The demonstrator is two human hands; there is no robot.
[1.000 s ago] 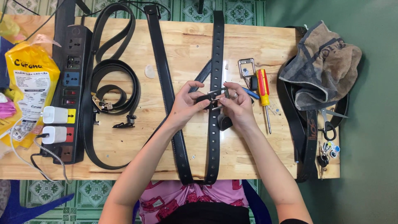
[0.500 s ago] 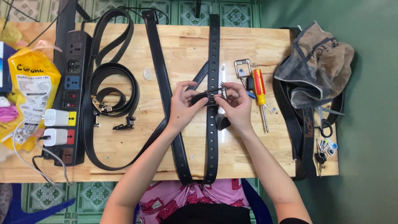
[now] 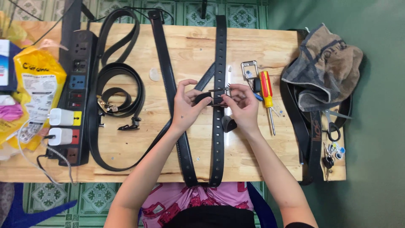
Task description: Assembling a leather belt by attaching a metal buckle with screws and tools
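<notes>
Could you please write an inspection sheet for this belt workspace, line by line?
Surface: wooden table, crowded.
Job's things: black belt lies lengthwise; metal buckle held at it.
Clutter: red screwdriver, spare buckle, coiled belts, yellow bag, grey cloth bag, scissors.
Grips: left hand and right hand both pinch the buckle.
Cables: power strip with two white chargers, white cable hanging off the edge.
Surroundings: patterned tile floor, green wall.
</notes>
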